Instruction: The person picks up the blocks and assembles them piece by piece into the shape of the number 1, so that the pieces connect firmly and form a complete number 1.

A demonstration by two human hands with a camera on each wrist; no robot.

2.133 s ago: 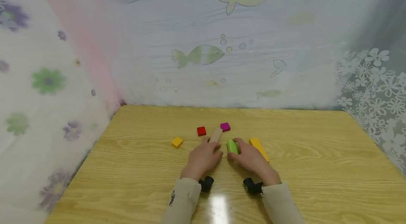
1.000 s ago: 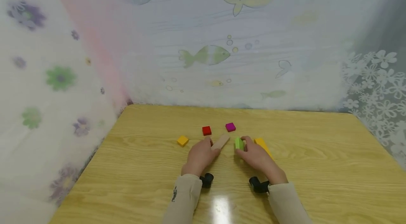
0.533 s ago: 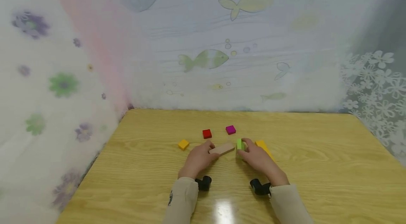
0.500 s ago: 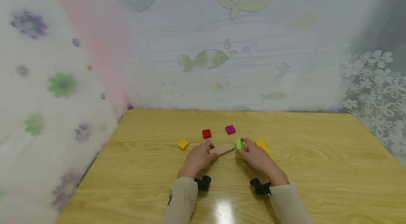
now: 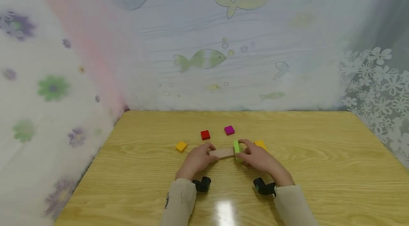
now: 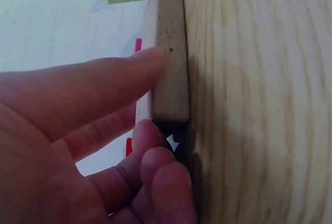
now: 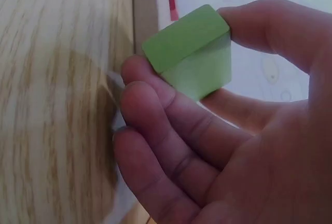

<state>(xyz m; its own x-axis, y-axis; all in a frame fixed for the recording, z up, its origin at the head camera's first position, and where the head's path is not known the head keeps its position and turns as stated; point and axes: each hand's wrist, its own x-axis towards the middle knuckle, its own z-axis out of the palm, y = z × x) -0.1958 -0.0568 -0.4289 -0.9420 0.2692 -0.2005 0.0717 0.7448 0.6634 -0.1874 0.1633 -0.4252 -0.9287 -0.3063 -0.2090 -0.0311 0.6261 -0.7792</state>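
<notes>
My left hand (image 5: 195, 159) pinches the left end of a long plain wooden block (image 5: 223, 153) lying on the table. Its thumb presses along the block's near side in the left wrist view, where the block (image 6: 171, 73) runs away from the fingers. A bright green block (image 5: 237, 149) is held between thumb and fingers of my right hand (image 5: 260, 159). In the head view this green block overlaps the wooden block's right end. The right wrist view shows the green block (image 7: 189, 42) tilted above the fingertips, with the wooden block (image 7: 148, 11) right behind it.
Beyond the hands lie a red square block (image 5: 205, 135) and a magenta block (image 5: 229, 130). An orange-yellow square block (image 5: 181, 146) sits left of the left hand. A longer yellow block (image 5: 260, 144) is partly hidden behind the right hand. Printed curtains hang past the wooden table's (image 5: 143, 169) edges.
The wooden block has been turned from pointing away to lying nearly crosswise. The green block has come up against its right end, and the right hand now covers more of the long yellow block.
</notes>
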